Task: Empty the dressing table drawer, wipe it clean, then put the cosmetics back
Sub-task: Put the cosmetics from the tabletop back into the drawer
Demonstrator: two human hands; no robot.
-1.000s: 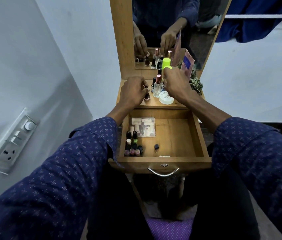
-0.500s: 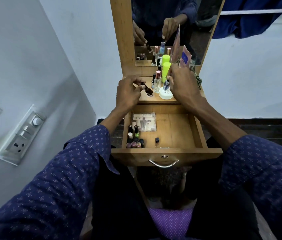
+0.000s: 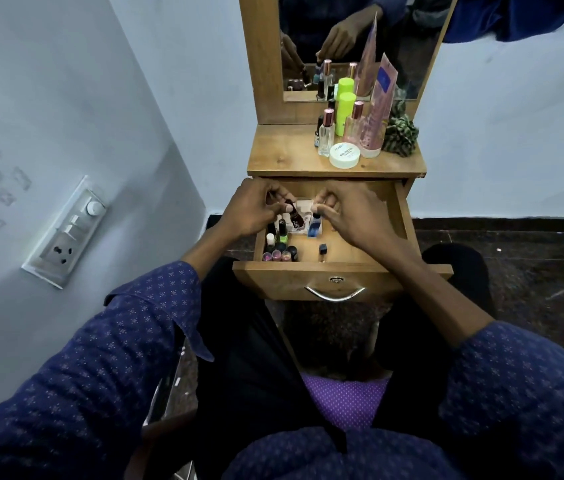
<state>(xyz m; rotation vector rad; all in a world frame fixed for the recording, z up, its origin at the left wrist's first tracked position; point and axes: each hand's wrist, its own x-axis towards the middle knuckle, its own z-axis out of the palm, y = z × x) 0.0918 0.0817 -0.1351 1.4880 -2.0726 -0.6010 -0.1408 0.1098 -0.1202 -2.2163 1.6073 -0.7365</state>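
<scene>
**Two bottles going down into the drawer together**

Both hands are over the back of the open drawer [image 3: 400, 216], each carrying one small bottle by its cap so the body hangs free and can be set down upright. The left hand [image 3: 249, 211] pinches the dark red nail polish [image 3: 296, 218]; the right hand [image 3: 353, 216] pinches the blue bottle [image 3: 314, 227]. Each grip is clamped on its cap with fingertips only.

They are lowered next to the row of small bottles [image 3: 278, 245] standing along the drawer's left side, probably to keep like with like. Whether either bottle already touches the drawer floor is hard to tell.

Taller items remain on the worktop [image 3: 284, 154], including the white jar [image 3: 344, 155] and green bottle [image 3: 346, 110], so refilling looks partly done.
</scene>
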